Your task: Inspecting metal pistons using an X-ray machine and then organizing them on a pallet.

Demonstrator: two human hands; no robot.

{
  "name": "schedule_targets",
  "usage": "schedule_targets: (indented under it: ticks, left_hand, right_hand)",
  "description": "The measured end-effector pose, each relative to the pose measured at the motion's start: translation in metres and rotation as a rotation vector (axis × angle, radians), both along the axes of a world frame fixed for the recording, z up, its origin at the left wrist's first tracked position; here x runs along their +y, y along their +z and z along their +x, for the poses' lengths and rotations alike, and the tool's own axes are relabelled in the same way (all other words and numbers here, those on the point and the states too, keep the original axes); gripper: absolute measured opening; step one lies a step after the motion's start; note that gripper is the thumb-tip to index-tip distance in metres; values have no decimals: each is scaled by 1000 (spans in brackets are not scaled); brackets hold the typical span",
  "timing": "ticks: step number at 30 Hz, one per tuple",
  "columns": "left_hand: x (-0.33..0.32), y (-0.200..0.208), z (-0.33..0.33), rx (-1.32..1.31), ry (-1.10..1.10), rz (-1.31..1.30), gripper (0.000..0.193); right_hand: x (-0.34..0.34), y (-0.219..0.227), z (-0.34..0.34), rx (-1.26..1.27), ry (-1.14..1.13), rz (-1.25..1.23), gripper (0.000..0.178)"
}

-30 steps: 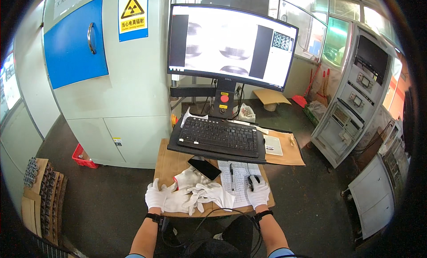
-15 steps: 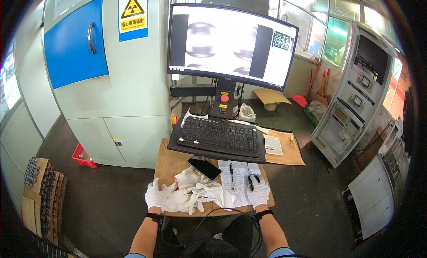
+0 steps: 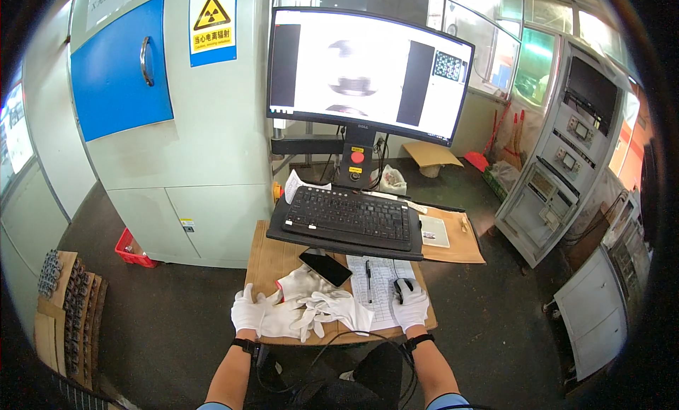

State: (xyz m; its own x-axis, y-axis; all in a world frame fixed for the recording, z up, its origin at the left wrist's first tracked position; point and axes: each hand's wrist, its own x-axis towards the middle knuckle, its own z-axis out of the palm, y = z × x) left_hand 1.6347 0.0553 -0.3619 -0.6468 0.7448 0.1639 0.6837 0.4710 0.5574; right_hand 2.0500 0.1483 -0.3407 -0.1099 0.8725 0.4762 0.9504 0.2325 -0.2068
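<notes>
My right hand (image 3: 411, 309), in a white glove, is closed over a black computer mouse (image 3: 404, 288) at the right of the cardboard-topped table (image 3: 263, 258). The mouse sits on a printed sheet (image 3: 382, 312), where a black pen (image 3: 368, 279) also lies. At the table's left edge rests my left hand (image 3: 247, 312), gloved too, its fingers apart and holding nothing. Beside it lie loose white gloves (image 3: 339, 307) and a dark phone (image 3: 325, 267). Above these stands a black keyboard (image 3: 350, 215) on a tray. The monitor (image 3: 368, 71) shows a grey, blurred round-shaped image.
A grey cabinet (image 3: 212, 141) with a blue door (image 3: 120, 71) and a radiation warning sign stands at the left. Low at left are stacked trays of metal parts (image 3: 74, 304) and a red crate (image 3: 133, 249). A tall instrument rack (image 3: 559, 155) stands at the right. A cable crosses the table's front edge.
The picture on the monitor has shifted: two columns of round shapes have given way to one near the middle. Both hands stay in place.
</notes>
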Motion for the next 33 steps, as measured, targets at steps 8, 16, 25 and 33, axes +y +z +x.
schedule_targets:
  ticks: [8,16,25,33]
  left_hand:
    - [-1,5,1,-24,-1,3,49]
    - [0,2,1,-11,4,-1,49]
    - [0,2,1,-13,0,-3,49]
    - [1,-6,-3,-7,-31,4,51]
  right_hand:
    - [0,4,-2,-12,-4,12,47]
    - [0,2,-3,-2,-7,47,45]
    - [-1,-2,0,-16,-10,47,47]
    - [-1,-1,-1,-5,-1,44,46]
